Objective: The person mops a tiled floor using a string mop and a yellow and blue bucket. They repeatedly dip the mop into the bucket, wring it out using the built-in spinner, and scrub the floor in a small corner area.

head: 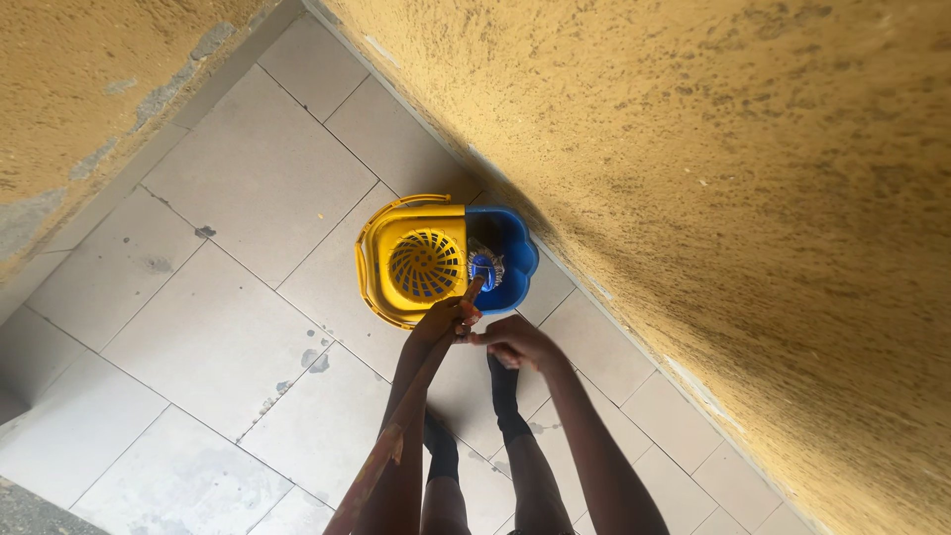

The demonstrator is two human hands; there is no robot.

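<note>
A blue mop bucket (519, 260) with a yellow wringer basket (424, 264) stands on the tiled floor against a rough yellow wall. A mop head (484, 267) sits down in the blue part of the bucket. Its worn wooden handle (388, 448) runs up toward me between my arms. My left hand (448, 318) is wrapped around the handle just above the bucket. My right hand (515, 343) grips the same handle right beside it. My two legs in dark socks show below my hands.
Grey floor tiles (228, 327) with dark stains spread to the left. The rough yellow wall (713, 198) runs along the right side. A second yellow wall (79, 89) with a grey base borders the upper left.
</note>
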